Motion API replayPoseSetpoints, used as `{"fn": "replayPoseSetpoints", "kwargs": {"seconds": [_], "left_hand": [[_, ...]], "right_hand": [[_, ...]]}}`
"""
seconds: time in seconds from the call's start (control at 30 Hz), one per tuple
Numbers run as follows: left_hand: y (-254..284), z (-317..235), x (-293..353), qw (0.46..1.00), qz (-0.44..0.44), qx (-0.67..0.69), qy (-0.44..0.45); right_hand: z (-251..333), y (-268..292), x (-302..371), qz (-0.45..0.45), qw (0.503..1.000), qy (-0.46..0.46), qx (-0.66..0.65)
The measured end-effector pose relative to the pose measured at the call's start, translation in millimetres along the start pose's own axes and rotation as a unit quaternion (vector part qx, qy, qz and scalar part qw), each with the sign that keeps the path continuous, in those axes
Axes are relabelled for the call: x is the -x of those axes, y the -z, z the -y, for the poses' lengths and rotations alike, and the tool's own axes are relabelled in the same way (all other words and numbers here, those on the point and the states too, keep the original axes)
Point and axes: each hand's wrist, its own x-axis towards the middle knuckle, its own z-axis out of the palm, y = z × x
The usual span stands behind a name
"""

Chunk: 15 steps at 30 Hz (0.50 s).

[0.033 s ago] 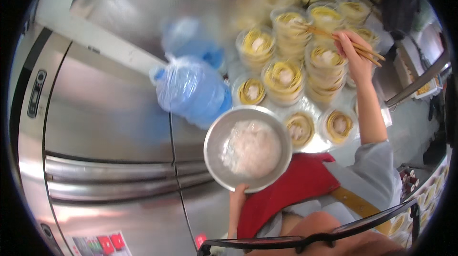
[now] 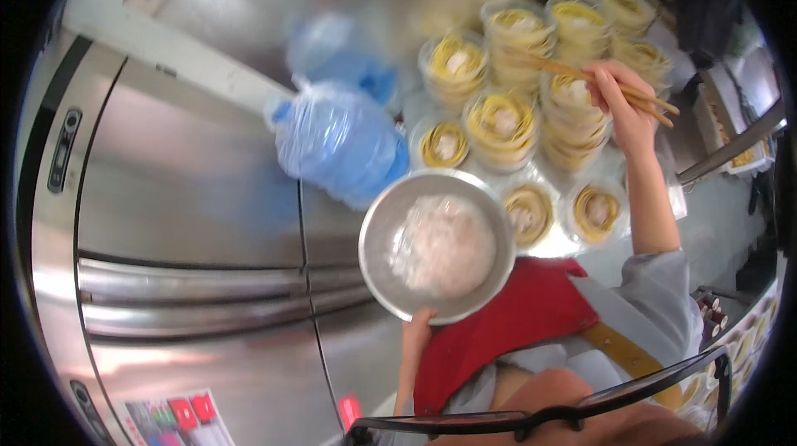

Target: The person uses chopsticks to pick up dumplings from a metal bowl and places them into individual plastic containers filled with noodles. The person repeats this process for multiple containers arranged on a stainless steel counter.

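My left hand (image 2: pixel 419 330) grips the near rim of a round metal bowl (image 2: pixel 378 272). Inside the bowl lies a pale pink, moist heap of food (image 2: pixel 448 247) in small pieces. My right hand (image 2: pixel 624 104) is closed round a pair of wooden chopsticks (image 2: pixel 573 70), whose tips reach left over the stacked bowls. Beneath them, clear plastic bowls of yellow noodles (image 2: pixel 501 122) stand in several stacks, most topped with a little pale food. Single noodle bowls, one nearer (image 2: pixel 527 212) and another (image 2: pixel 596 212) to its right, sit by the metal bowl. The chopstick tips are blurred.
Blue plastic bottles, the nearest one (image 2: pixel 344 143) wrapped in clear film, stand left of the noodles. A steel refrigerator (image 2: pixel 199 180) fills the left side. To the right are a metal rail (image 2: pixel 730 147) and a tray of food (image 2: pixel 726 126); more bowls line the lower right.
My right hand and the chopsticks have shifted slightly down and to the right. The metal bowl sits a little higher in view, still in my left hand.
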Motion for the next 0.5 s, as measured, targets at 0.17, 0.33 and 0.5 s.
{"fn": "replayPoseSetpoints", "kwargs": {"seconds": [0.17, 0.33, 0.5], "left_hand": [[-4.7, -37.5, -15.7, 0.943, 0.016, 0.258, 0.208], [2.1, -47.4, -4.8, 0.929, 0.014, 0.302, 0.211], [3.6, -39.7, -7.9, 0.947, 0.044, 0.278, 0.155]], "right_hand": [[-9.8, -53.5, 98.8, 0.295, 0.954, 0.047, 0.018], [-14.6, -115.5, 158.6, 0.460, 0.875, 0.136, -0.065], [-38.3, -141.5, 168.5, 0.441, 0.843, 0.307, 0.023]]}}
